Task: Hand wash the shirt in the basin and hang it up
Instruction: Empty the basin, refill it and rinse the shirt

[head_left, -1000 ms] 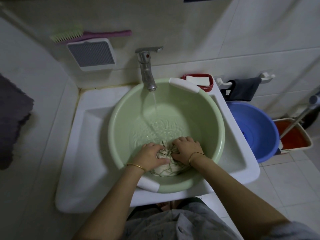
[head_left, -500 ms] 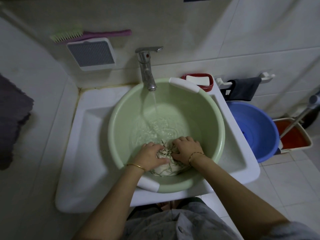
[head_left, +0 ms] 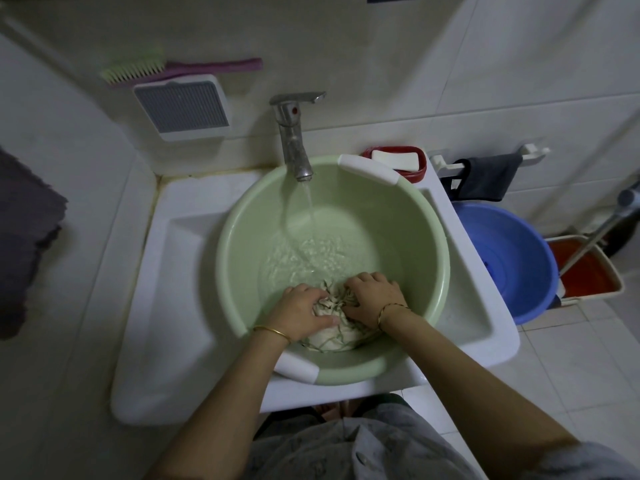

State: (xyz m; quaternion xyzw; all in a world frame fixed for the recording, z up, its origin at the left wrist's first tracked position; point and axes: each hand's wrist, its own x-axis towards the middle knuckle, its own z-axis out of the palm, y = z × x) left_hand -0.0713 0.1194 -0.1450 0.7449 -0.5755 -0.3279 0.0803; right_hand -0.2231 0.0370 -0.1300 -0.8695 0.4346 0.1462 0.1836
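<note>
Gripping bunched cream shirt with green stripes with both left hand and right hand, fingers curled, inside round pale-green plastic basin under running chrome tap.

Cream patterned shirt bunched, wet, in green basin

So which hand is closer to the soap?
The right hand. It grips the shirt on the side toward the soap, which sits behind the basin at the right; the left hand grips the shirt's other side, farther away.
</note>
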